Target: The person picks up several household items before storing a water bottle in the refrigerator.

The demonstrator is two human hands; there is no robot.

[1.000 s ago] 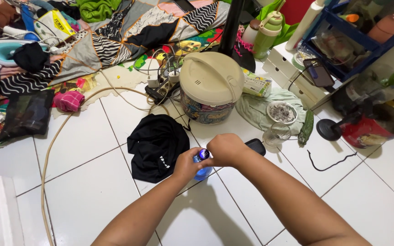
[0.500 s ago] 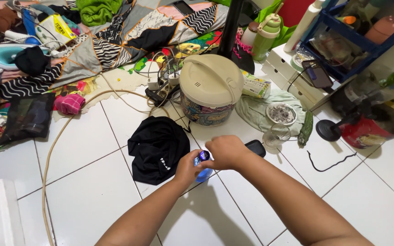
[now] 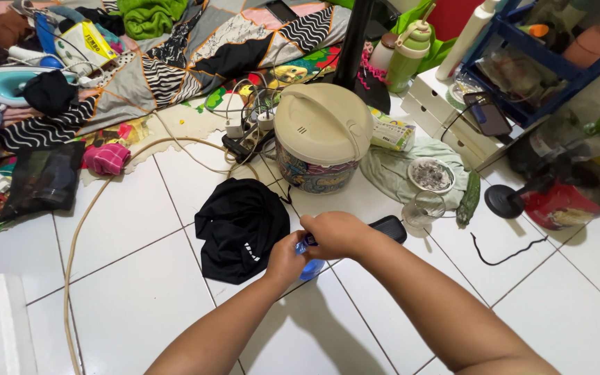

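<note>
A small blue bottle [image 3: 311, 267] stands on the white tiled floor [image 3: 140, 278]. My left hand [image 3: 285, 260] wraps around its body from the left. My right hand [image 3: 335, 235] covers its top, fingers closed over the cap, which is hidden. A black cloth [image 3: 239, 226] lies just left of my hands. A black phone-like object [image 3: 392, 228] lies behind my right wrist.
A cream rice cooker [image 3: 321, 142] stands behind my hands, with a power strip [image 3: 244, 139] and cables to its left. An empty glass [image 3: 423, 208], a small bowl [image 3: 430, 175] on a green cloth and a cucumber [image 3: 468, 198] are at right. Clothes lie at the back left.
My right hand has slid left and turned over the bottle's top, now hiding the cap that showed before. My left hand stays on the bottle.
</note>
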